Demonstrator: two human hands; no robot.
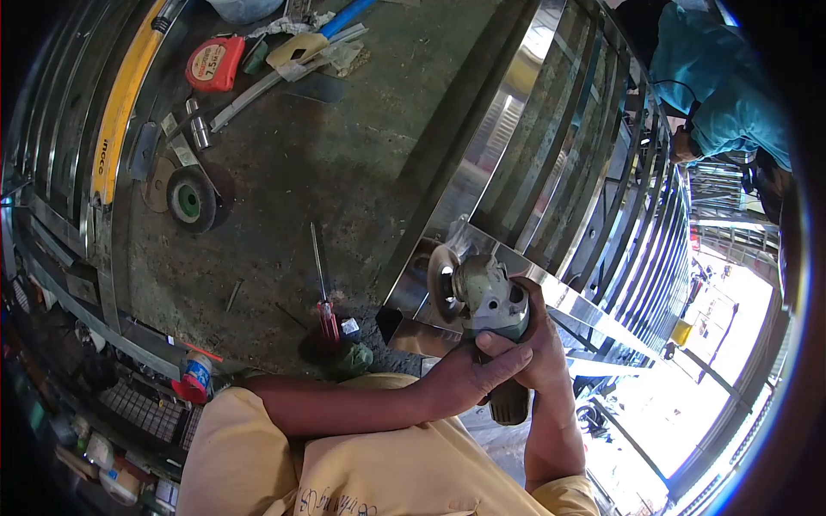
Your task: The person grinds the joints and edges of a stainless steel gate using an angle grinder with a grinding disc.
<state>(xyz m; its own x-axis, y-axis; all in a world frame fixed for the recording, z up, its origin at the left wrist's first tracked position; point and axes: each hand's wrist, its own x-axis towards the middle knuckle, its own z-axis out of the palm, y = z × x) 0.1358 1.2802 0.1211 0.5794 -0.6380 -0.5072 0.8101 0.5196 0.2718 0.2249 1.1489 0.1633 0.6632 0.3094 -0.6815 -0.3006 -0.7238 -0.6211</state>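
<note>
Both of my hands are wrapped round an angle grinder point(483, 285), held close in front of my body. My left hand point(477, 371) reaches across from the left and closes on the grinder's body, its thumb lying over the other hand. My right hand point(542, 348) grips the far side, fingers up beside the metal gear head. The grinder's disc point(443, 284) stands on edge and faces left, right at the corner of a shiny metal frame point(508, 103). The grinder's rear end shows below my hands.
On the dark worktop point(284, 172) lie a screwdriver point(325, 310), a green-centred wheel point(191, 199), a red tape measure point(215, 64) and a blue-handled tool point(344, 19). A yellow level point(125, 112) lies along the left. At upper right, a person in a teal top point(723, 77) touches the barred frame.
</note>
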